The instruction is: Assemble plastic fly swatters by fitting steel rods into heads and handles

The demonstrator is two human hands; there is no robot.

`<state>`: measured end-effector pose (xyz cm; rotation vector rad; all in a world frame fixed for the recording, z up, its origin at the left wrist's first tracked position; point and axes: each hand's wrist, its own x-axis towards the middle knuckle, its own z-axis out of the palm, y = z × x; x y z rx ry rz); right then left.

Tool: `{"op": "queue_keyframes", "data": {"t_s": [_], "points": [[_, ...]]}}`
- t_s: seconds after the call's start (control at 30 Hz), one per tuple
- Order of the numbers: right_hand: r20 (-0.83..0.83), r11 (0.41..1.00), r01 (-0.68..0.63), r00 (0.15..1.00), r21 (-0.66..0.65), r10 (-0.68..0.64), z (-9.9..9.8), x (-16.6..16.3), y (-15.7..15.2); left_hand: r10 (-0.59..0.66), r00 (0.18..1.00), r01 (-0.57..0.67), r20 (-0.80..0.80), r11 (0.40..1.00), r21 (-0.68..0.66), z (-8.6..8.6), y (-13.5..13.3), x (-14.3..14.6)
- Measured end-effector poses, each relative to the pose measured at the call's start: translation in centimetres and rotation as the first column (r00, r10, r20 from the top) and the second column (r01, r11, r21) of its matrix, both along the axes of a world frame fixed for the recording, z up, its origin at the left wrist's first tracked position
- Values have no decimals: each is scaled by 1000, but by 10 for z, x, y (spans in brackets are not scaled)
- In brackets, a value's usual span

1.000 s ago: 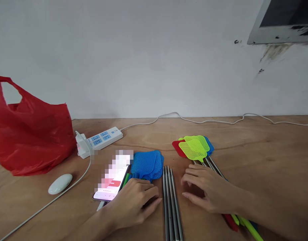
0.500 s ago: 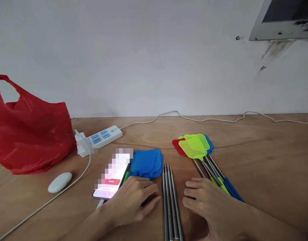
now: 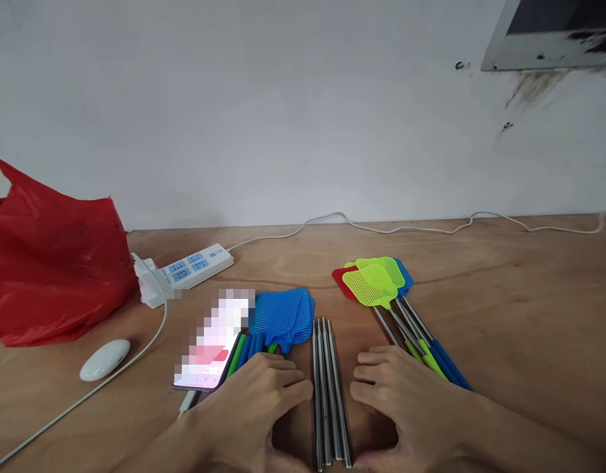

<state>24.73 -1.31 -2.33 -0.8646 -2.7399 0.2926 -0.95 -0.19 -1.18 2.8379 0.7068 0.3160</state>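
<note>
Several thin metal rods (image 3: 327,394) lie side by side on the wooden table, pointing away from me. My left hand (image 3: 268,401) rests just left of them, its fingers bent and its thumb spread apart. To their right is my right hand (image 3: 392,394), arched in the same way with a gap between thumb and fingers. Neither hand visibly holds anything. Beyond my left hand lie blue mesh fly swatter heads (image 3: 280,312), with green and blue handle tubes (image 3: 246,351) partly hidden by the hand. Assembled fly swatters (image 3: 374,282) in yellow-green, red and blue lie beyond my right hand.
A lit phone (image 3: 211,348), partly blurred out, lies left of the blue heads. Farther left are a white oval object (image 3: 104,360), a white power strip (image 3: 199,266) with a plugged-in charger, and a red plastic bag (image 3: 56,269). A white cable (image 3: 392,230) runs along the wall.
My view has turned slightly right. Both thumbs have spread away from the fingers, and the hands sit closer around the rods. More handle tubes show beside my left hand.
</note>
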Motion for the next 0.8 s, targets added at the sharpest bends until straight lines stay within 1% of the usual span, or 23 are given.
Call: {"op": "queue_keyframes", "data": {"t_s": [0.1,0.2,0.37,0.5,0.67,0.8], "points": [[-22,1000,-5,1000,0,5,-2,2,1,-2,1000,2,5,1000,-3,-4,0,2],[-17,1000,-2,1000,9,2,2,5,5,1,1000,-1,10,1000,-8,-6,0,2],[-39,997,58,998,40,-57,10,11,11,-6,1000,6,-26,1000,-8,-5,0,2],[-75,992,90,994,89,-83,7,13,13,-2,1000,2,-7,1000,8,-8,-1,2],[-128,960,206,975,187,-184,5,16,21,-1,1000,1,-5,1000,1,-11,-3,3],[-100,914,331,943,235,-316,9,22,27,-4,1000,4,-7,1000,-6,-9,-2,2]]}}
